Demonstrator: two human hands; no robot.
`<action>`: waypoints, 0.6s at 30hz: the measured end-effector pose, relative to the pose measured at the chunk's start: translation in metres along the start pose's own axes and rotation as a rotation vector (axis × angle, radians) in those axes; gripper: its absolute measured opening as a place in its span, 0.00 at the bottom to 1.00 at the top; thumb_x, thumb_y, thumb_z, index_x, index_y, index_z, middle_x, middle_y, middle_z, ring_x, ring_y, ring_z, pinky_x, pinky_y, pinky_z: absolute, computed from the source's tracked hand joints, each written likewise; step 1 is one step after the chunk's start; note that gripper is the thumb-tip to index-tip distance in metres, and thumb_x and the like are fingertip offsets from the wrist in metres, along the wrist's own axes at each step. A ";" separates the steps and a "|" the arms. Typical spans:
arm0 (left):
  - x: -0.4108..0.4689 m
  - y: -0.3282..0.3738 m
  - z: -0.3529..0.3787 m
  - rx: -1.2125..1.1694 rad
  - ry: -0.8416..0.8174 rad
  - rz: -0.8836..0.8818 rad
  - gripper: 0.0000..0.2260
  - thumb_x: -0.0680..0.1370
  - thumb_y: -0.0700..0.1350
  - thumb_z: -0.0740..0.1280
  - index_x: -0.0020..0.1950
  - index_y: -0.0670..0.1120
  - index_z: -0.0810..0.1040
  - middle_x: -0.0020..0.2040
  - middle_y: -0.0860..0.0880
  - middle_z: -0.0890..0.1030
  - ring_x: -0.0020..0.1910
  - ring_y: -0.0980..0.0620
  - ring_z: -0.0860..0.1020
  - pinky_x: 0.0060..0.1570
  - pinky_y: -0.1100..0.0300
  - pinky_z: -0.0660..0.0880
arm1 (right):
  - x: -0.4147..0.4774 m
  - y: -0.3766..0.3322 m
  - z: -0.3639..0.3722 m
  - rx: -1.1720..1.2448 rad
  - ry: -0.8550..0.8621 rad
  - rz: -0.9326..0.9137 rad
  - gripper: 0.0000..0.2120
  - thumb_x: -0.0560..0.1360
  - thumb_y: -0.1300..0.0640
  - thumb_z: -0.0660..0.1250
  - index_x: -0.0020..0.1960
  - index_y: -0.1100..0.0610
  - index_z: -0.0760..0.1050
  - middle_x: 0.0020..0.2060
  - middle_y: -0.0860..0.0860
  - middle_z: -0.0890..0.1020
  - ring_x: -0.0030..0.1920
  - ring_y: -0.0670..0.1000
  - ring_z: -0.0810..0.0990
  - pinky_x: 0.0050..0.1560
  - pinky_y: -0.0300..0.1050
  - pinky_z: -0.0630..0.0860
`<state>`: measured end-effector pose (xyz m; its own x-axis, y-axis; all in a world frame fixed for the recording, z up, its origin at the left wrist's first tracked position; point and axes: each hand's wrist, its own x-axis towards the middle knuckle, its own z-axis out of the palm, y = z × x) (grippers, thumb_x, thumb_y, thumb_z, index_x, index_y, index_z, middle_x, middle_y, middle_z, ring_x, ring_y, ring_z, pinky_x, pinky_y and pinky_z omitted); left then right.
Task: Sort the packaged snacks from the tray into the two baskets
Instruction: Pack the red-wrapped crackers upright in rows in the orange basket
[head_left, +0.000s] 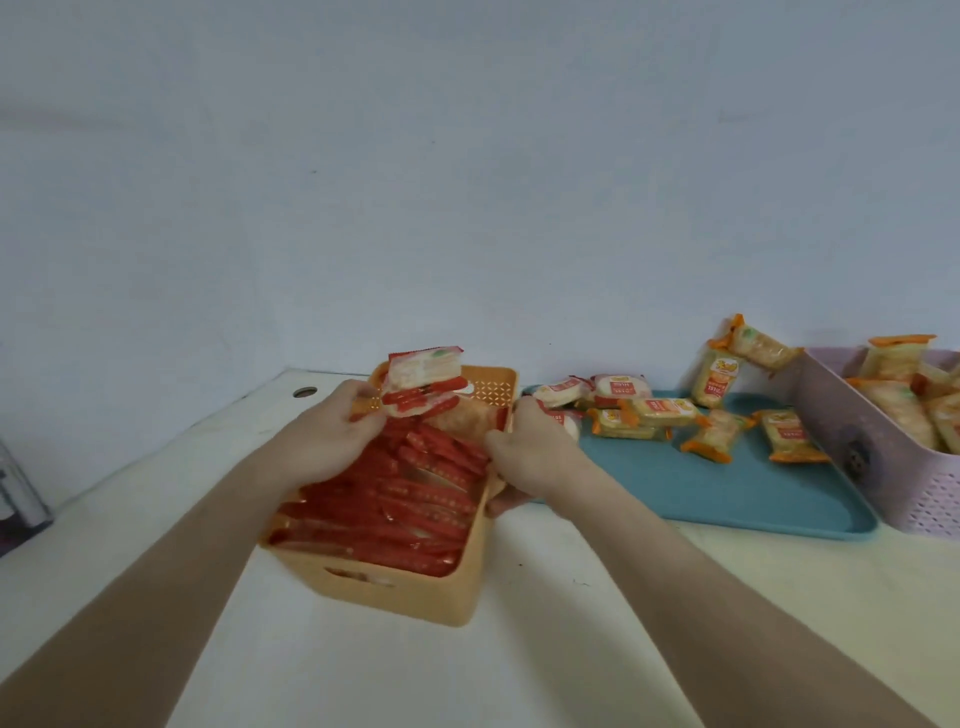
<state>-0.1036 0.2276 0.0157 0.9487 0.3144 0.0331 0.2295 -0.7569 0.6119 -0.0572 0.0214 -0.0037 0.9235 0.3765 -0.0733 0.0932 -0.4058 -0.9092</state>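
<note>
An orange basket (457, 582) in the middle of the table is packed with several red-wrapped snacks (415, 499). My left hand (322, 431) is over its far left side, shut on a small stack of red-edged snack packs (423, 382) held above the basket. My right hand (524, 452) grips the basket's right rim. A teal tray (727, 493) to the right carries several orange-wrapped and red-wrapped packs (649, 415). A lilac basket (883, 457) at the far right holds several orange-wrapped packs (904, 384).
A white wall rises right behind the table. A round cable hole (304, 392) is at the back left of the tabletop. A dark object (21, 499) stands at the left edge. Two orange packs (737, 358) lean against the lilac basket's left end.
</note>
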 end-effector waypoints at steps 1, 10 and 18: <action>0.003 -0.001 0.000 0.025 -0.015 -0.021 0.21 0.80 0.60 0.57 0.71 0.56 0.63 0.60 0.52 0.76 0.59 0.46 0.76 0.58 0.52 0.70 | 0.001 -0.002 0.008 0.009 -0.006 0.009 0.16 0.76 0.57 0.58 0.62 0.58 0.61 0.47 0.56 0.78 0.35 0.60 0.85 0.39 0.56 0.83; 0.009 0.008 0.007 0.435 0.196 0.056 0.30 0.78 0.63 0.54 0.75 0.46 0.60 0.72 0.42 0.67 0.70 0.38 0.65 0.67 0.44 0.65 | 0.001 -0.001 0.034 0.045 0.038 0.057 0.23 0.77 0.53 0.62 0.67 0.56 0.57 0.52 0.53 0.76 0.41 0.58 0.84 0.38 0.54 0.84; -0.038 0.119 0.050 0.398 0.226 0.480 0.21 0.81 0.52 0.56 0.73 0.50 0.63 0.74 0.50 0.62 0.73 0.48 0.58 0.67 0.51 0.62 | -0.002 0.015 0.026 0.056 -0.120 0.145 0.17 0.77 0.45 0.57 0.58 0.57 0.70 0.51 0.55 0.79 0.48 0.57 0.83 0.44 0.50 0.83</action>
<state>-0.1020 0.0970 0.0479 0.9067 -0.0307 0.4206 -0.1032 -0.9831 0.1509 -0.0674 0.0366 -0.0276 0.8743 0.4158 -0.2505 -0.0612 -0.4175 -0.9066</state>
